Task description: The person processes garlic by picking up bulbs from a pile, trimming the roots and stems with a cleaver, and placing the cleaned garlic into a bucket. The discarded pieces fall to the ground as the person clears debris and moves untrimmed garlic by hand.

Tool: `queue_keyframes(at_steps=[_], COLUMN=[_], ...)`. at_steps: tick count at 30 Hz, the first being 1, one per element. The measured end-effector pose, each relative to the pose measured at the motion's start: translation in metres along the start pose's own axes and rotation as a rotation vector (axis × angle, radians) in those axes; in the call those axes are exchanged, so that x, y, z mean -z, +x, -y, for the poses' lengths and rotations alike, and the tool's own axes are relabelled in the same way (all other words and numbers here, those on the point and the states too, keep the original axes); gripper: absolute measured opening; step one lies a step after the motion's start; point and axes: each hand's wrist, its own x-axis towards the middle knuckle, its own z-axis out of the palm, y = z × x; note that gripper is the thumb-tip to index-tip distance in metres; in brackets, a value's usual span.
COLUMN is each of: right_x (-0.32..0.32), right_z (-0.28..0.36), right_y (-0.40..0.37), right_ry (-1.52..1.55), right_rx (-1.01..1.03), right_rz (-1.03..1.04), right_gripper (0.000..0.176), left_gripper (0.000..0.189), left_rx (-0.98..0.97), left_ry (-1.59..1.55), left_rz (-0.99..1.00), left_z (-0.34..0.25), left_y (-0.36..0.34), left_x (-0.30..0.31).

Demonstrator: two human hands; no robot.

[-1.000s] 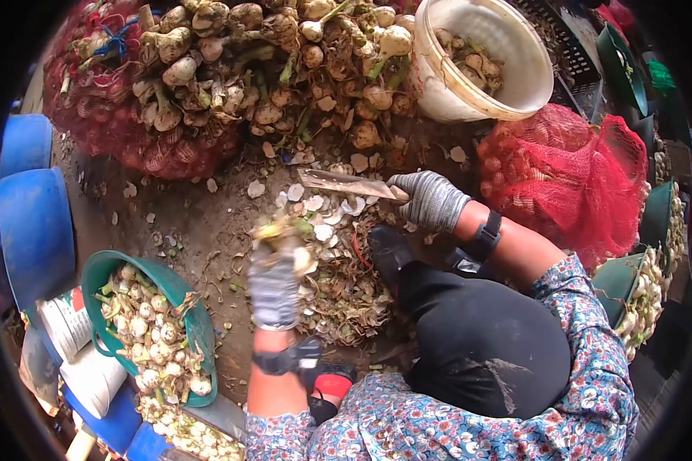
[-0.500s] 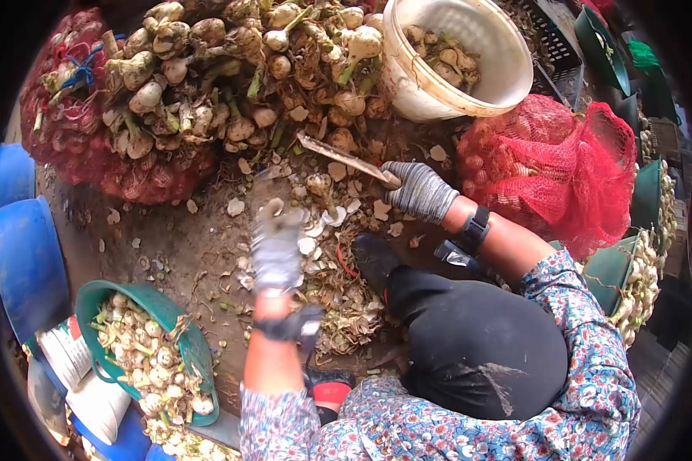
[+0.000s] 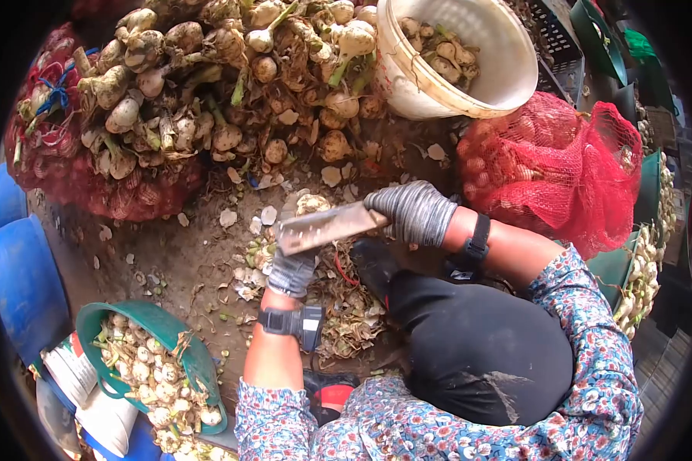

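Observation:
My right hand (image 3: 414,211), in a grey knit glove, is closed around the handle end of a knife with a broad, dirty flat blade (image 3: 331,227). The blade points left and crosses in front of my gloved left hand (image 3: 291,265), hiding most of its fingers. A garlic bulb (image 3: 313,203) shows just beyond the blade, close to my left fingertips; whether they grip it is hidden. Past both hands lies a big heap of soil-covered garlic (image 3: 215,115) with stems and roots. Below the blade, trimmed roots and skins (image 3: 354,326) cover the ground.
A white bucket (image 3: 396,84) with some bulbs stands at the back. Red mesh sacks of garlic lie at right (image 3: 546,169) and far left (image 3: 50,154). A tipped green tub (image 3: 207,369) spills bulbs at lower left, near blue tubs (image 3: 27,276). My bent knee (image 3: 484,346) is close by.
The knife has swung down and left, so its blade now lies across my left hand. My left hand has moved slightly right toward the bulb. The view has shifted a little.

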Motion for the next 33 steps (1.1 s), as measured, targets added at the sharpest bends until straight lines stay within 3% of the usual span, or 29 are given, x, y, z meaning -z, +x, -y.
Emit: queue_keyframes(at_steps=[1,3,4,6,7,9,10,12,13,14,16,17,18,20,21,22,23,24,26,27,28,30,32,33], right_x=[0.003,0.002,0.005,0.012,0.01,0.004,0.001,-0.009,-0.014,-0.019,-0.027,-0.004,-0.013,-0.003,-0.01,-0.018,-0.015,-0.019,-0.023,-0.022,-0.019,-0.021,-0.027,-0.022], right_z=[0.009,0.02,0.027,0.04,0.041,0.04,0.039,0.026,0.019,0.015,0.007,0.019,-0.022,-0.039,-0.031,-0.022,-0.008,0.013,0.034,0.04,0.045,0.041,0.035,0.046], right_y=[-0.002,-0.004,-0.005,-0.009,-0.009,-0.01,-0.01,-0.005,-0.002,0.002,0.005,0.005,0.016,0.009,0.01,0.009,0.013,0.012,0.014,0.019,0.022,0.025,0.029,0.026], right_ry=[-0.04,-0.087,-0.088,-0.097,-0.132,-0.146,-0.162,-0.163,-0.162,-0.167,-0.161,0.006,0.148,-0.189,-0.183,0.097,0.36,0.52,0.924,0.821,0.713,0.774,0.822,0.986], right_rx=[0.073,0.182,0.185,0.233,0.233,0.255,0.276,0.28,0.282,0.285,0.328,0.015,-0.253,-0.138,-0.128,-0.147,-0.151,-0.072,0.124,0.086,0.053,0.127,0.176,0.253], right_rz=[-0.009,-0.03,-0.03,0.0,0.03,0.005,-0.017,-0.05,-0.08,-0.081,-0.129,-0.001,-0.059,-0.169,-0.157,-0.127,-0.106,-0.126,0.033,0.078,0.124,0.03,-0.057,-0.04], right_gripper=[0.023,0.02,0.02,0.017,0.016,0.016,0.015,0.015,0.015,0.015,0.018,0.028,0.035,0.036,0.036,0.036,0.035,0.043,0.05,0.048,0.047,0.045,0.045,0.046], left_gripper=[0.052,0.052,0.051,0.05,0.05,0.028,0.028,0.027,0.039,0.039,0.028,0.034,0.046,0.059,0.063,0.059,0.059,0.058,0.062,0.066,0.08,0.084,0.096,0.081], left_rx=[-0.002,-0.068,-0.166,-0.036,-0.037,-0.239,-0.242,-0.489,-0.688,-0.692,-0.594,-0.285,-0.243,-0.393,-0.107,-0.217,-0.218,-0.201,-0.265,-0.352,-0.5,-0.627,-0.217,-0.188], left_ry=[-0.003,1.031,1.179,0.814,0.816,1.076,1.077,1.05,1.305,1.305,1.397,1.078,0.836,0.973,0.615,0.83,0.729,0.627,0.78,1.077,1.115,1.012,-0.011,0.009], left_rz=[-0.004,-0.122,-0.139,-0.139,-0.141,-0.237,-0.24,-0.126,-0.134,-0.139,0.075,-0.225,-0.253,-0.274,-0.303,-0.317,-0.335,-0.35,-0.276,-0.254,-0.288,-0.448,-0.562,-0.472], left_z=[0.015,-0.023,-0.03,-0.044,-0.049,-0.055,-0.052,-0.043,-0.036,-0.045,-0.087,-0.103,-0.102,-0.1,-0.094,-0.088,-0.091,-0.09,-0.083,-0.099,-0.095,-0.1,-0.076,-0.054], left_y=[-0.015,-0.044,-0.053,-0.069,-0.072,-0.075,-0.076,-0.077,-0.072,-0.07,-0.074,-0.075,-0.089,-0.097,-0.098,-0.096,-0.086,-0.081,-0.062,-0.061,-0.058,-0.067,-0.074,-0.074], left_x=[0.014,-0.006,-0.01,-0.025,-0.033,-0.044,-0.039,-0.026,-0.027,-0.031,-0.054,-0.09,-0.094,-0.094,-0.086,-0.075,-0.078,-0.083,-0.083,-0.094,-0.09,-0.095,-0.078,-0.06])
